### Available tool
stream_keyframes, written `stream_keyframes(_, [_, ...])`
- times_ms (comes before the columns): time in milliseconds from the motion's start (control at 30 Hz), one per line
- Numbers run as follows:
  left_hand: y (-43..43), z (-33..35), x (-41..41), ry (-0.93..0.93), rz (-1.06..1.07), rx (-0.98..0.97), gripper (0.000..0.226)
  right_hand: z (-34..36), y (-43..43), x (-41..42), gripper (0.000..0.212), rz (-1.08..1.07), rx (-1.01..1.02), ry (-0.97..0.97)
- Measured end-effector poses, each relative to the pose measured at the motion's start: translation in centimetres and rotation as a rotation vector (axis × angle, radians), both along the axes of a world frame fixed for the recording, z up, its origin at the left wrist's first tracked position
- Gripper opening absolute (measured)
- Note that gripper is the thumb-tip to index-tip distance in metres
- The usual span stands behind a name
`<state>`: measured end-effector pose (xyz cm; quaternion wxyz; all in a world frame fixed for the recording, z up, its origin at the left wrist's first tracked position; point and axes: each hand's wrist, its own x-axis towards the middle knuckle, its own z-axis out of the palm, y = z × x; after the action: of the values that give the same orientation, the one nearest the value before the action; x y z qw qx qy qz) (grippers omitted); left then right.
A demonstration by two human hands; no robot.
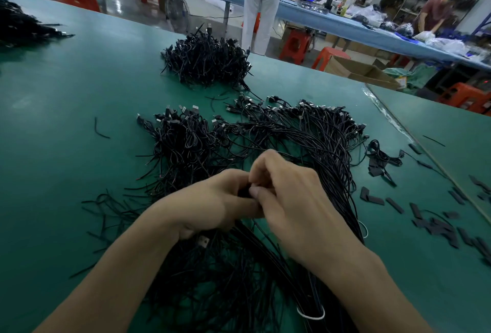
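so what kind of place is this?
Most likely a cable assembly workshop. Heaps of black USB cables cover the green worktable. The left hand and right hand pinch a small black part. Another person stands at a long blue bench near red stools.

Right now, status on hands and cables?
Left hand and right hand pinch a small black piece together. USB cables heaped beneath. Nothing blocks them.

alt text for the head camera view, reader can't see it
The left hand and right hand pinch a small black piece together above a loose heap of thin black USB cables on a green table mat. Short flat black strips lie scattered to the right; a tangled black cable pile sits farther back.
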<state>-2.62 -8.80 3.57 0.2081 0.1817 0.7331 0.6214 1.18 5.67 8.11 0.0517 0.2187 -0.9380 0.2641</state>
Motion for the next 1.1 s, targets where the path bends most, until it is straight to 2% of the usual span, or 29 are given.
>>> stream_keyframes(67, [-0.1,0.2,0.2,-0.062,-0.002,0.113,0.026,-0.3,0.2,-0.2,0.023,-0.035,-0.038,0.044])
stream_keyframes(133, [-0.2,0.3,0.1,-0.144,0.032,0.200,0.031,-0.4,0.1,-0.1,0.027,-0.057,-0.015,0.166])
stream_keyframes(233, [-0.1,0.2,-0.2,-0.263,0.065,0.341,0.018,-0.3,0.0,-0.1,0.023,-0.078,0.020,0.315])
stream_keyframes(300, [-0.2,0.3,-0.3,-0.332,0.068,0.405,0.025,-0.3,0.1,-0.3,0.021,-0.075,0.011,0.336])
stream_keyframes(400, [-0.5,0.0,0.0,-0.256,0.057,0.444,0.033,-0.4,0.3,-0.6,0.026,-0.102,-0.059,0.307])
stream_keyframes(467, [-0.6,0.0,0.2,-0.187,0.069,0.402,0.032,-0.7,0.4,-0.7,0.030,-0.145,-0.136,0.274])
stream_keyframes(667, [0.2,-0.1,0.2,0.035,0.220,0.319,0.019,-2.1,-0.1,-0.5,0.026,-0.268,-0.289,0.343])
stream_keyframes(767, [0.5,-0.3,0.2,0.134,0.300,0.335,0.025,-2.6,-0.5,-0.3,0.023,-0.285,-0.379,0.349])
stream_keyframes(900, [0.0,-0.4,0.0,0.270,0.432,0.078,0.040,-2.1,-0.4,-0.6,0.023,-0.201,-0.429,0.293])
stream_keyframes(1000, [0.3,-0.5,0.1,0.207,0.400,0.189,0.044,-1.4,-0.3,-0.8,0.024,-0.161,-0.470,0.282])
stream_keyframes(1100, [0.6,-0.1,0.1,0.225,0.382,0.255,0.027,-1.3,-0.3,-1.1,0.028,-0.182,-0.600,0.205])
